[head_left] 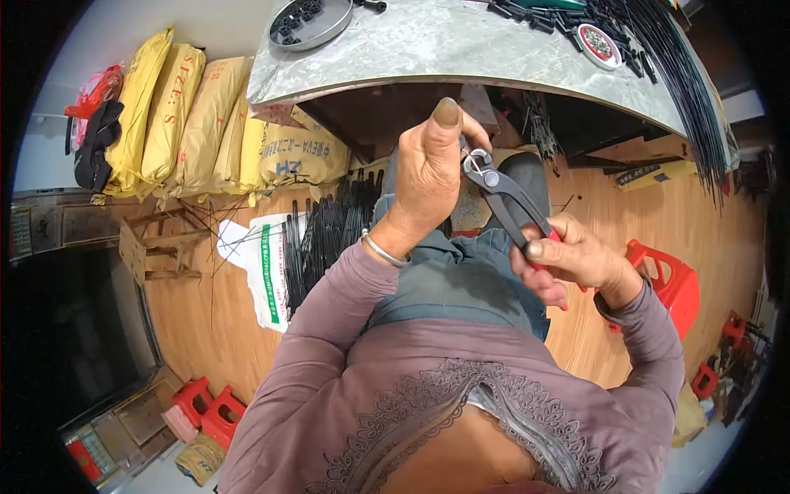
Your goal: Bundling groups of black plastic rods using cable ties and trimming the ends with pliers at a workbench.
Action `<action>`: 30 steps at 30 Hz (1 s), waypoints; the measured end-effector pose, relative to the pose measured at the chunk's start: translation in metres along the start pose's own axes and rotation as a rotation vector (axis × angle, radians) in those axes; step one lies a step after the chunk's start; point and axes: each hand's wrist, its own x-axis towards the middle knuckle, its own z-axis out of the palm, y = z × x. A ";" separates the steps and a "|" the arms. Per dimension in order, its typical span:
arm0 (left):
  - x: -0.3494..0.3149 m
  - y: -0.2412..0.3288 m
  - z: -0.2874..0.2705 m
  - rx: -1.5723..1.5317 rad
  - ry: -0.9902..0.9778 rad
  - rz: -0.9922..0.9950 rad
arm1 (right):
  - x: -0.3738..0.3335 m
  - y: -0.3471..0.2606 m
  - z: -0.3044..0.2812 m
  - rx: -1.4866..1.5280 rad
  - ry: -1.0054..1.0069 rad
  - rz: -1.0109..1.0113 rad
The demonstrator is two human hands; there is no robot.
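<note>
My right hand (576, 257) is wrapped round the handles of a pair of pliers (512, 194) with dark arms and red grips. The metal jaws point up and to the left, beside the fingertips of my left hand (431, 171). Those fingers are closed in a pinch, thumb uppermost, at the jaws. A small thin piece seems to sit between fingers and jaws, but its kind is too small to tell. Both hands are held over my lap, in front of the table edge.
On the marble-patterned table (411, 41) are a round metal tray (329, 33) of small black parts, a red-rimmed dish (599, 46) and black rods (683, 74). Yellow sacks (173, 115) line the left. More black rods (337, 235) stand beside my legs. A red stool (679, 288) is at right.
</note>
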 end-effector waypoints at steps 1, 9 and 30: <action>-0.001 0.000 0.000 -0.004 -0.041 -0.011 | -0.002 0.002 -0.006 0.003 0.008 -0.001; 0.005 -0.005 -0.001 -0.045 -0.065 -0.126 | -0.003 -0.025 -0.005 -0.195 0.008 -0.075; 0.018 -0.011 -0.012 -0.145 -0.310 -0.256 | 0.012 -0.012 -0.014 -0.336 0.071 0.006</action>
